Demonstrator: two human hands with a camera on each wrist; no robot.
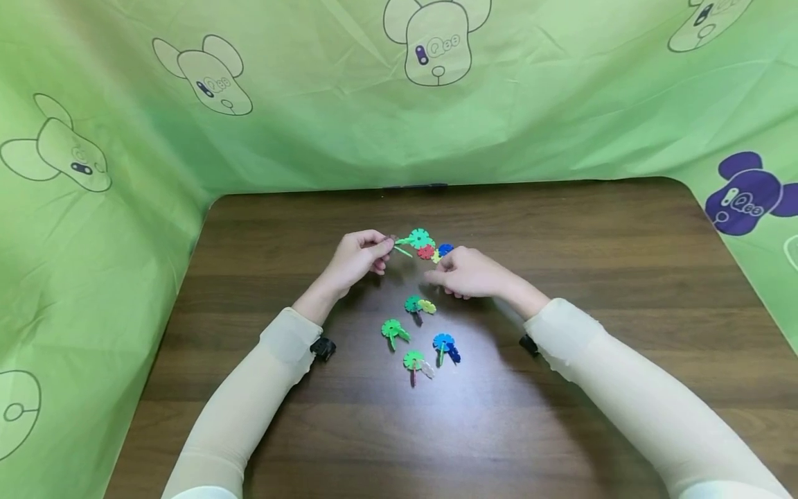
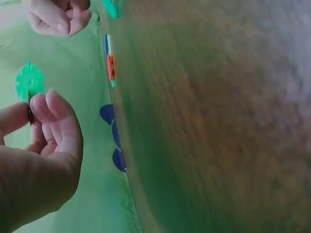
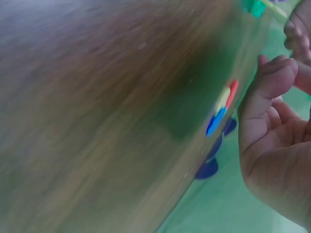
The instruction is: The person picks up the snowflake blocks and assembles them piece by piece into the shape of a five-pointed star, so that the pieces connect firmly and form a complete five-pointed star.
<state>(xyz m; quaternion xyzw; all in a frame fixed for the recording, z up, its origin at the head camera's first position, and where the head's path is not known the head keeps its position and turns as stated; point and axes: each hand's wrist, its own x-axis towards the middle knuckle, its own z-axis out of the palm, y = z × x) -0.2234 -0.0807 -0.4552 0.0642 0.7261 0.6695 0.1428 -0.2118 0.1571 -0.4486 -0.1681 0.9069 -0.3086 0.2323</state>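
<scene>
My left hand (image 1: 364,258) pinches a small dark brown notched disc (image 2: 29,108) between thumb and fingertip. A green notched disc (image 2: 30,82) stands up from it, joined, above the table. Just right of these in the head view is another green disc (image 1: 420,238); whether it is attached, I cannot tell. My right hand (image 1: 470,272) is beside loose red (image 1: 426,251), yellow (image 1: 436,256) and blue discs (image 1: 445,249) on the table. Its fingers bend loosely, and no piece shows between them in the right wrist view.
Several joined disc pieces lie nearer on the wooden table (image 1: 280,430): a green and yellow one (image 1: 413,303), an all-green one (image 1: 391,328), a blue one (image 1: 443,342) and a green one with brown and clear parts (image 1: 413,360). Green cloth (image 1: 312,138) hangs behind.
</scene>
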